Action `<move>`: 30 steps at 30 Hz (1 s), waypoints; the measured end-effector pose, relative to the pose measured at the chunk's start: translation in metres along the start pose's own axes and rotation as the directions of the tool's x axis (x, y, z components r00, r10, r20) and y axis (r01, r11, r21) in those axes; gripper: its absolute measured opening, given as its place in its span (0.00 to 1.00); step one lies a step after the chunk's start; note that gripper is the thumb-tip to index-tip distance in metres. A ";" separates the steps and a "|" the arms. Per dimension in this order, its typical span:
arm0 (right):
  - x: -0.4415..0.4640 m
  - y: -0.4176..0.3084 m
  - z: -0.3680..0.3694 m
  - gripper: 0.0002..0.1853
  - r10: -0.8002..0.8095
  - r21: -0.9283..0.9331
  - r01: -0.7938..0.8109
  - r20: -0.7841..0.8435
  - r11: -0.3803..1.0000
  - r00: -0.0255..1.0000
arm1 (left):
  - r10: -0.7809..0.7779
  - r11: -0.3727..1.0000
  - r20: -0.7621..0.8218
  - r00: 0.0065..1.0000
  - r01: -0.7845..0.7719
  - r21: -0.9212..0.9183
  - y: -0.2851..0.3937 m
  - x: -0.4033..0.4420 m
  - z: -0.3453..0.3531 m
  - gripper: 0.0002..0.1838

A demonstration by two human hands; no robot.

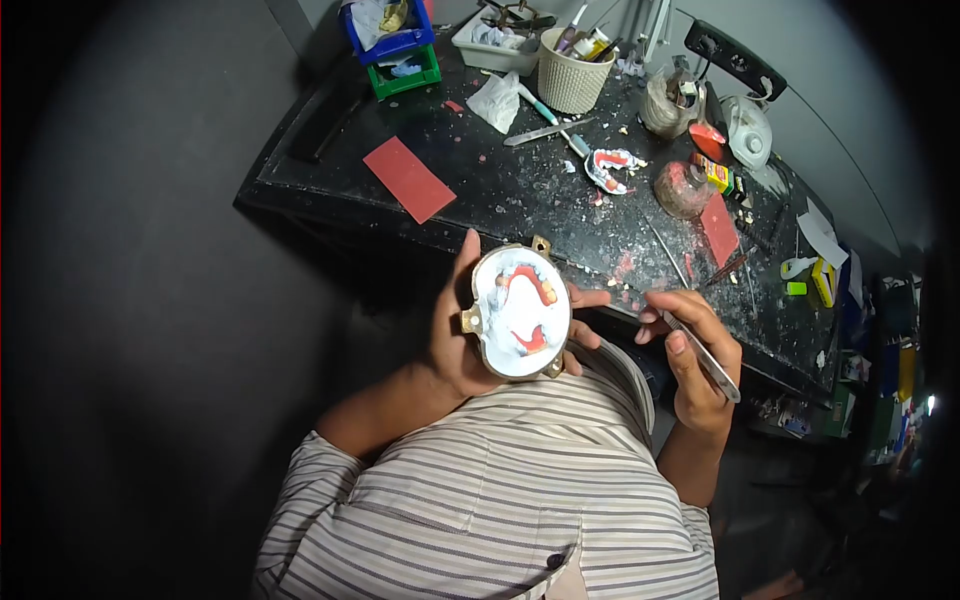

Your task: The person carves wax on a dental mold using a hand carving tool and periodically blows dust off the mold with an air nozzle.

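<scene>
My left hand (455, 335) is wrapped round a brass-coloured dental flask (472, 319) from below, its fingers showing on both sides. White plaster (520, 312) fills the flask, and set in it is a red wax denture piece (527, 272) with teeth along its curve. Lower in the plaster lies another red wax part (530, 340). To the right of the flask, my right hand (695, 350) grips a slim metal carving tool (712, 368), its flat handle end pointing down toward me. The tool's thin tip is pointed toward the flask, apart from it.
The black bench (340, 190) carries a red wax sheet (410, 180), a knife (548, 132), a white dental model with red wax (607, 170), a glass jar (685, 190) and a woven cup of tools (575, 75). Scraps litter its top. Its front edge runs just beyond my hands.
</scene>
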State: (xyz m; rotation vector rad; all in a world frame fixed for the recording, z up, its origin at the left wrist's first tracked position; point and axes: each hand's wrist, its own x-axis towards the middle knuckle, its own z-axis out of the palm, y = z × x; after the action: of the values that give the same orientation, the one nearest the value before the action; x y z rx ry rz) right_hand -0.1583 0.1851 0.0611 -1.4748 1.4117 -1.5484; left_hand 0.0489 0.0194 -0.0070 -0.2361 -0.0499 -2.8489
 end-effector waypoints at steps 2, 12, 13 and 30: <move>-0.003 0.002 0.008 0.18 0.025 0.038 -0.024 -0.039 0.999 0.999 | -0.020 0.999 -0.026 0.999 0.021 0.040 -0.002 -0.006 0.000 0.61; 0.002 0.007 0.013 0.24 -0.103 -0.147 0.110 0.055 0.983 0.993 | -0.139 0.990 -0.061 0.988 0.140 0.015 0.000 -0.014 0.012 0.63; 0.001 0.007 0.012 0.28 -0.081 -0.065 0.087 0.086 0.994 0.993 | -0.149 0.987 -0.071 0.986 0.153 0.058 0.001 -0.014 0.011 0.65; -0.004 0.022 0.024 0.12 0.109 -0.104 -0.115 -0.063 0.988 0.992 | -0.053 0.954 -0.303 0.952 0.138 0.266 -0.005 -0.013 0.024 0.62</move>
State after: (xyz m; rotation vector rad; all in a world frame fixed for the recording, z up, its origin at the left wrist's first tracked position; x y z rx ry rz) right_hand -0.1407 0.1756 0.0353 -1.3965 1.6051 -1.4759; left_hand 0.0636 0.0287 0.0148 0.2563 -0.4174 -2.8931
